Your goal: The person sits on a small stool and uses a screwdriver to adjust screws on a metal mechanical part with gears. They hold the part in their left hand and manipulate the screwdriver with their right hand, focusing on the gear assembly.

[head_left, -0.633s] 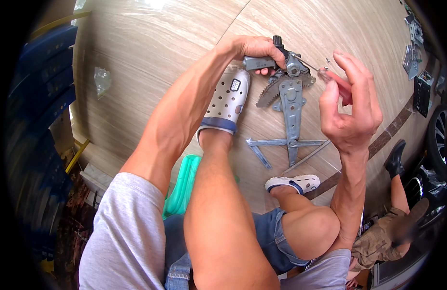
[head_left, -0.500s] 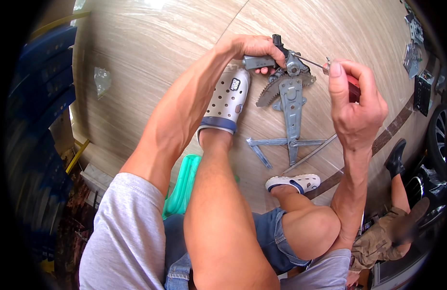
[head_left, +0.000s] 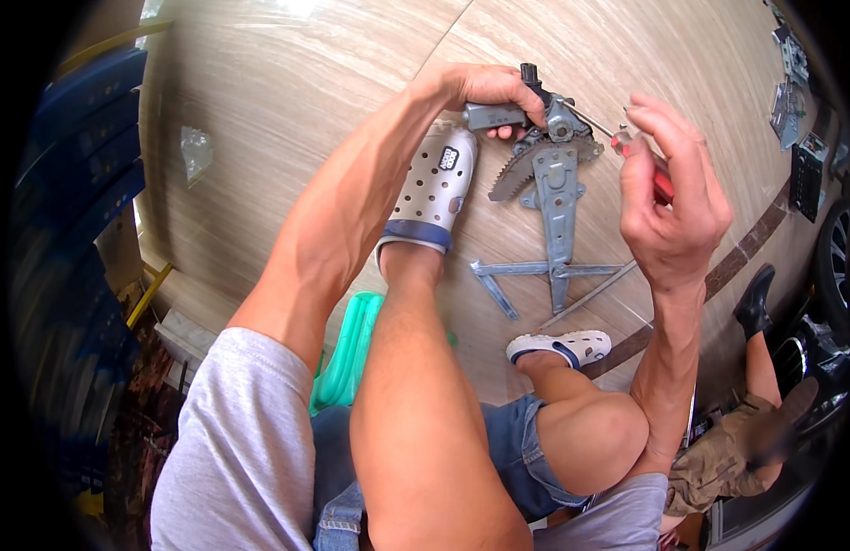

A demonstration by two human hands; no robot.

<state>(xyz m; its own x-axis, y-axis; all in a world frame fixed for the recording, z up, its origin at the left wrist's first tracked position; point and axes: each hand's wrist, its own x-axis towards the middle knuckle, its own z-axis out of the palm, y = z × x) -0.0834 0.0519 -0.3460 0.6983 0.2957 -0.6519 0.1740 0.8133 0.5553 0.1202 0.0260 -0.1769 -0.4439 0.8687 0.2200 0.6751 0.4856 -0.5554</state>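
Note:
A grey metal window regulator (head_left: 557,197) with a toothed gear sector and crossed arms lies on the floor in front of me. My left hand (head_left: 492,87) is closed round the electric motor (head_left: 494,116) at its far end, by a black connector (head_left: 529,75). In my right hand (head_left: 679,211) is a red-handled screwdriver (head_left: 663,184), its shaft slanting up to the left. The tip reaches the metal near the motor's round hub; whether it sits in a screw I cannot tell. A tiny metal piece, perhaps a screw, shows beside my right fingertips.
My shoe (head_left: 434,188) stands left of the regulator, and a green plastic stool (head_left: 347,354) is beside my leg. Blue stacked shelving (head_left: 85,138) lines the left. At right are metal parts (head_left: 786,110), a wheel (head_left: 838,266) and another person (head_left: 719,459).
My right fingers have loosened and lifted on the screwdriver handle, with the index finger straighter, and more of the red shows. The left hand keeps its grip on the motor.

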